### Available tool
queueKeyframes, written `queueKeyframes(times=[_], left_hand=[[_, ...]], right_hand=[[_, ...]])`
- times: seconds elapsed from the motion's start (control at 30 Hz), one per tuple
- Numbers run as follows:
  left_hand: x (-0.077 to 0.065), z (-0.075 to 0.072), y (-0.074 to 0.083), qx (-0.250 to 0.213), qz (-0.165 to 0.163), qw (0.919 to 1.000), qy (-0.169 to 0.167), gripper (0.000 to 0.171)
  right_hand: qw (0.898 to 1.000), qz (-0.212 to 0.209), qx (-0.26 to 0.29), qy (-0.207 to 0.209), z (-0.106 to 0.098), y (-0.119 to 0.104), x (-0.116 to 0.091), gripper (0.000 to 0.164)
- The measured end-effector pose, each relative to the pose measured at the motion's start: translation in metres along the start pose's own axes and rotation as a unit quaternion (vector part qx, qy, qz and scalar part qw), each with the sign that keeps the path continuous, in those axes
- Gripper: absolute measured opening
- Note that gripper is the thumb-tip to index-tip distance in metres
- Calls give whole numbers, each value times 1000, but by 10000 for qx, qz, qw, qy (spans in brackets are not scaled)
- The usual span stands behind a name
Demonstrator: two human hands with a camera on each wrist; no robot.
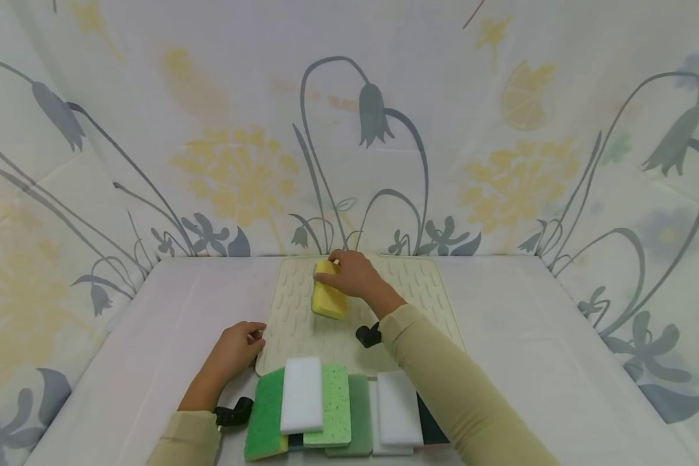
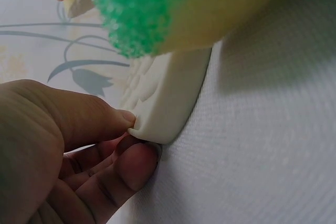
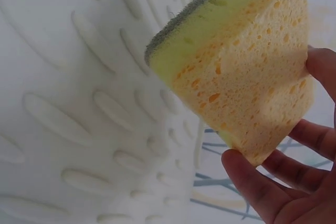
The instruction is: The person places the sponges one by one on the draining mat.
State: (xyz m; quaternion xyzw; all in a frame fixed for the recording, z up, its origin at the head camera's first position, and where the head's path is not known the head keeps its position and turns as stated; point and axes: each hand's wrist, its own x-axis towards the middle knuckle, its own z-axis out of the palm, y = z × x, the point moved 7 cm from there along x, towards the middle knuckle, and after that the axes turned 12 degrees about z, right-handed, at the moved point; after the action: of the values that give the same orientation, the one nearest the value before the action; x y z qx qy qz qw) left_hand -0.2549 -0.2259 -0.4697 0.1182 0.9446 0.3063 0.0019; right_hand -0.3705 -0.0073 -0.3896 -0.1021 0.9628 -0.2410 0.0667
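Over the cream ribbed mat (image 1: 291,336), my right hand (image 1: 354,277) holds a yellow sponge (image 1: 329,303) by its upper part, the thumb toward me. In the right wrist view the sponge (image 3: 252,72) shows a porous pale-orange face, a yellow-green band and a grey scouring layer along one side. My fingertips (image 3: 247,174) grip its edges, apart from the mat. At the mat's near left side, my left hand (image 1: 233,355) pinches the rim. The left wrist view shows the thumb on top of the mat's edge (image 2: 176,98) and a curled finger beneath it.
A row of sponges lies along the mat's near edge: a green one (image 1: 263,414), a white one (image 1: 301,395) on top, a speckled light-green one (image 1: 336,408) and another white one (image 1: 397,408). A flower-patterned cloth (image 1: 349,194) rises behind the white table surface (image 1: 524,336).
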Motion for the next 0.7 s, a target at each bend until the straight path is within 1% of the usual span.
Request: queueKeyframes(times=[0.23, 0.4, 0.5, 0.7], left_hand=[[1, 0, 0, 0, -3, 10000, 12, 39], [2, 1, -2, -83, -82, 9999, 24, 39], [1, 2, -3, -140, -120, 9998, 12, 40], [1, 1, -3, -106, -68, 9999, 28, 39]], right_hand=[[9997, 175, 97, 117, 9, -2, 11, 64], [9992, 327, 189, 126, 15, -4, 16, 64], [9991, 355, 208, 132, 18, -6, 20, 64], [9989, 352, 255, 171, 28, -11, 28, 64]])
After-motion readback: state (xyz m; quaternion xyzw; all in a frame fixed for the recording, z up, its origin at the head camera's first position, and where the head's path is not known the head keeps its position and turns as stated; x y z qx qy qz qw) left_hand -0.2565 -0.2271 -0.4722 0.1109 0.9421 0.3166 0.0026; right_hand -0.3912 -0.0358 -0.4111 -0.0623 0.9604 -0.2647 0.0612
